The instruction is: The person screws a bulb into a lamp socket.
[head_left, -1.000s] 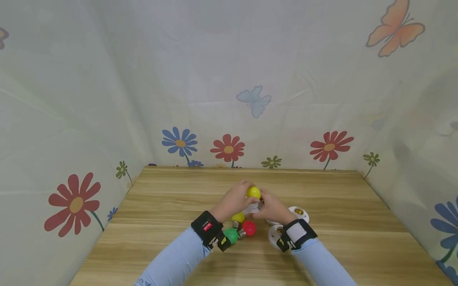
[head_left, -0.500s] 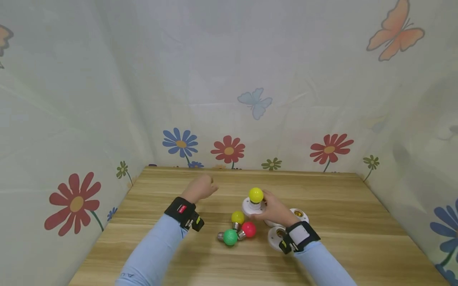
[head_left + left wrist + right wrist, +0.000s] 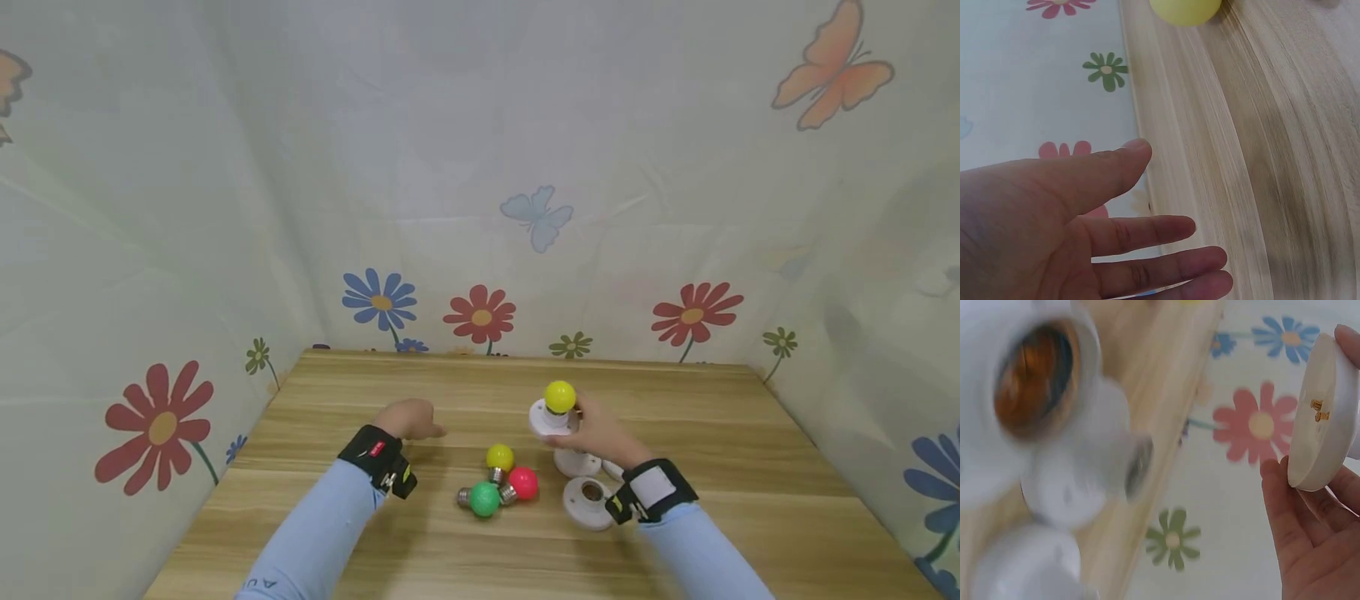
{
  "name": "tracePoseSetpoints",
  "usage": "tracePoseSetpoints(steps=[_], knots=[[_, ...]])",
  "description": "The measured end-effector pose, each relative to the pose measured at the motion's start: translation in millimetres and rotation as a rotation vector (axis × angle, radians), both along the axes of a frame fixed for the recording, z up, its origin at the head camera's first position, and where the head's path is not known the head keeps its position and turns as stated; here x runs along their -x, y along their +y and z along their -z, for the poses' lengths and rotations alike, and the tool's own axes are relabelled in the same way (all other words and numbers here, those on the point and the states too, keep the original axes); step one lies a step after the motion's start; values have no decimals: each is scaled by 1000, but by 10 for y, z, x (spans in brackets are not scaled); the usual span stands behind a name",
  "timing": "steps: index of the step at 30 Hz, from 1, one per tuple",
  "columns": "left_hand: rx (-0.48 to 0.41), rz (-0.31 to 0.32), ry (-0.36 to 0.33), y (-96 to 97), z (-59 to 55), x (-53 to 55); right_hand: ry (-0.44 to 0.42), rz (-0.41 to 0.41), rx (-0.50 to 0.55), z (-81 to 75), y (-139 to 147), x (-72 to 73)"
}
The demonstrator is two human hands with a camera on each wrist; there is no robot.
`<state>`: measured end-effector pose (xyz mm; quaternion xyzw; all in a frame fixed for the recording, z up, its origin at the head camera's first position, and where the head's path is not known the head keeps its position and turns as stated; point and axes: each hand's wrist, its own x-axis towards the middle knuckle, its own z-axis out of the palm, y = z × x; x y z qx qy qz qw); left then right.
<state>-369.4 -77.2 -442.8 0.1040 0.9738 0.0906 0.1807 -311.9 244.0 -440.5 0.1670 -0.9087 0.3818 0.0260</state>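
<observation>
My right hand (image 3: 602, 435) grips a white lamp holder (image 3: 542, 420) with a yellow bulb (image 3: 560, 396) standing in it. In the right wrist view, fingers and thumb hold the rim of this holder, whose hollow underside (image 3: 1313, 419) shows. My left hand (image 3: 408, 419) hovers over the table to the left, holding nothing. Its fingers look spread and nearly straight in the left wrist view. Between the hands lie a second yellow bulb (image 3: 499, 457), a red bulb (image 3: 523, 482) and a green bulb (image 3: 484, 499), close together.
A white lamp holder (image 3: 587, 515) with its socket upward sits near my right wrist. Another holder (image 3: 576, 463) lies just behind it, and one more is mostly hidden under my right hand. A flower-printed curtain (image 3: 420, 167) encloses the wooden table (image 3: 360, 367).
My left hand has let go of the yellow bulb and holder and moved left, then slightly nearer. My right hand has carried the holder with its bulb to the right.
</observation>
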Motion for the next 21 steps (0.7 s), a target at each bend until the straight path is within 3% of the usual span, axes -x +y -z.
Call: tracePoseSetpoints(steps=[6, 8, 12, 16, 19, 21], knots=[[-27, -15, -15, -59, -2, -20, 154, 165, -71, -151, 643, 218], [-33, -20, -15, -72, 1, -30, 149, 237, -77, -129, 874, 282], [-35, -29, -10, -92, 41, -42, 26, 404, -75, 92, 1261, 338], [-34, -37, -6, -96, 97, -33, -155, 549, -45, 410, 1517, 269], [-41, -55, -8, -96, 120, -26, -194, 587, -94, 620, 1632, 219], [-45, -68, -10, -100, 127, -21, -174, 583, -156, 726, 1680, 214]])
